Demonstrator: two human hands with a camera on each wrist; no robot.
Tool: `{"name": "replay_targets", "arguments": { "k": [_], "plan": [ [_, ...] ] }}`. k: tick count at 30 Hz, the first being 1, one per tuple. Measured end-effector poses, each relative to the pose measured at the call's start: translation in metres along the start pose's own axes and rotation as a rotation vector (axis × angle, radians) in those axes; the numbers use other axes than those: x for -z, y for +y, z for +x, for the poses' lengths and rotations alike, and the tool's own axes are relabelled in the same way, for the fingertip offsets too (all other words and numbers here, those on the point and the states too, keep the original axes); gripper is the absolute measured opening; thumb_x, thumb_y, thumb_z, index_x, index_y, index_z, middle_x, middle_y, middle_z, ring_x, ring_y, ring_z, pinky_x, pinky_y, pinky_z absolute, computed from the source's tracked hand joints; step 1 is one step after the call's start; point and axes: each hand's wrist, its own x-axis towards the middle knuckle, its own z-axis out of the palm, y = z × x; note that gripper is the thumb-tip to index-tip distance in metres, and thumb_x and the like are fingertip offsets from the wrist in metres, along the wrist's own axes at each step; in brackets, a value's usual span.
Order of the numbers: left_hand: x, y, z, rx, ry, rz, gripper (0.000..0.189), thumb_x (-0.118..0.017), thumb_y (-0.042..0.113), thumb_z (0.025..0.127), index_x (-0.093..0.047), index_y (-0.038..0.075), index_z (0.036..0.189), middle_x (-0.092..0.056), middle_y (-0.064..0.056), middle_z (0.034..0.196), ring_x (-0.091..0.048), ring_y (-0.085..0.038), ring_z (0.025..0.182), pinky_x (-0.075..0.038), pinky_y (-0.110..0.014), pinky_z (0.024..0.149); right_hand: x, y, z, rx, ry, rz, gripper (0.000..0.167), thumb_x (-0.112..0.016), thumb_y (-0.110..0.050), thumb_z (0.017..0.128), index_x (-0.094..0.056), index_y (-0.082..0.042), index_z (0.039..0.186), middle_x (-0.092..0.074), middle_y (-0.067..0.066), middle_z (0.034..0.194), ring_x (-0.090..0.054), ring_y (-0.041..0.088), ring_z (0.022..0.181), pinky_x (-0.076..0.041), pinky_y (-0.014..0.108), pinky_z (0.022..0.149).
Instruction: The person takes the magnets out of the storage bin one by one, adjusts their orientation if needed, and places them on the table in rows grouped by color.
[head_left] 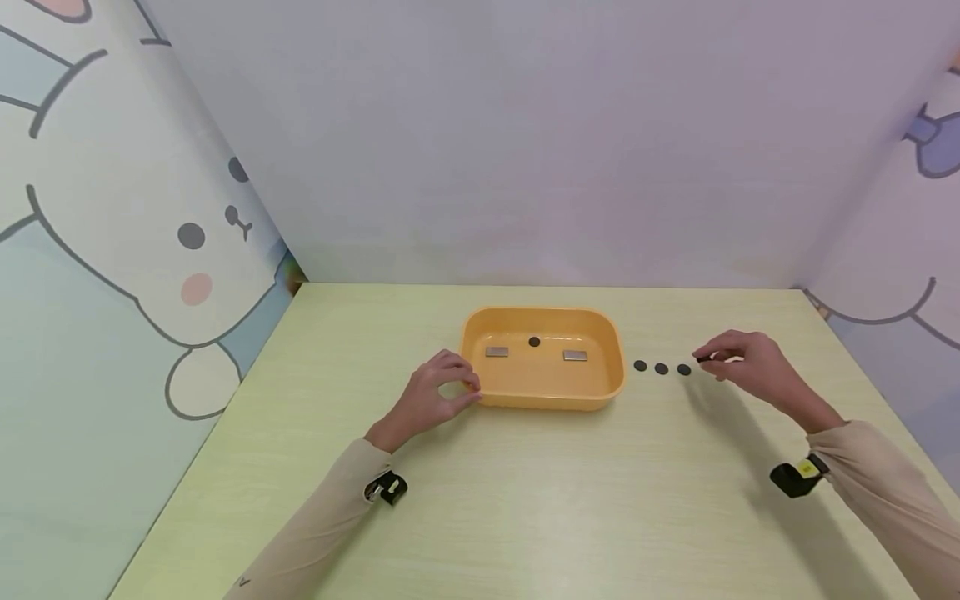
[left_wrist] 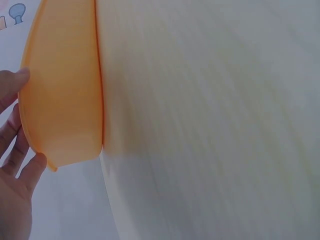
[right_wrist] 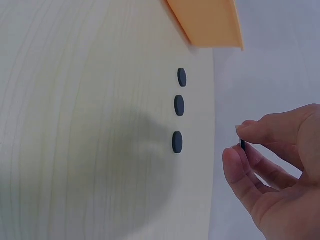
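Observation:
My right hand [head_left: 750, 367] pinches a small black disc [right_wrist: 243, 144] between thumb and fingers, raised above the table to the right of the row of discs. Three similar discs lie in that row: one nearest the tray [head_left: 640, 366], a middle disc [head_left: 662, 368] and the disc closest to the hand [head_left: 684, 370]. At the left end of a shallow orange tray [head_left: 547, 401], my left hand [head_left: 431, 393] holds the rim with thumb and fingertips. Inside the tray are another black disc [head_left: 534, 342] and two flat silver rectangular pieces, a left piece [head_left: 497, 352] and a right piece [head_left: 575, 356].
The pale wood-grain table [head_left: 540, 500] runs back to a plain light wall [head_left: 525, 150]. Cartoon-printed panels stand on either side, the left panel [head_left: 112, 208] showing a rabbit face. Each sleeved wrist wears a small black camera.

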Motion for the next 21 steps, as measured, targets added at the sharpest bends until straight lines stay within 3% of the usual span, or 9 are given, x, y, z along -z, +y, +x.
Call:
{"name": "replay_targets", "arguments": {
  "k": [11,21],
  "plan": [
    [-0.001,-0.001,0.0,-0.022,0.011,-0.005,0.014,-0.082,0.013,0.073,-0.07,0.016,0.08,-0.063,0.005,0.088,-0.054,-0.013,0.091,-0.047,-0.033,0.08,0.0,0.009,0.0,-0.032,-0.016,0.0,0.019,-0.068,-0.008,0.087,-0.069,0.003,0.102,-0.063,0.017,0.097,-0.063,0.009,0.07,-0.05,0.027,0.055],
    [-0.001,-0.002,0.0,-0.006,0.004,-0.005,0.013,-0.081,0.016,0.075,-0.07,0.017,0.08,-0.062,0.007,0.088,-0.053,-0.011,0.091,-0.047,-0.032,0.08,-0.003,0.018,0.001,-0.079,-0.004,-0.037,0.017,-0.068,-0.005,0.085,-0.07,0.005,0.099,-0.063,0.023,0.1,-0.059,0.0,0.068,-0.05,0.028,0.054]
  ]
}}
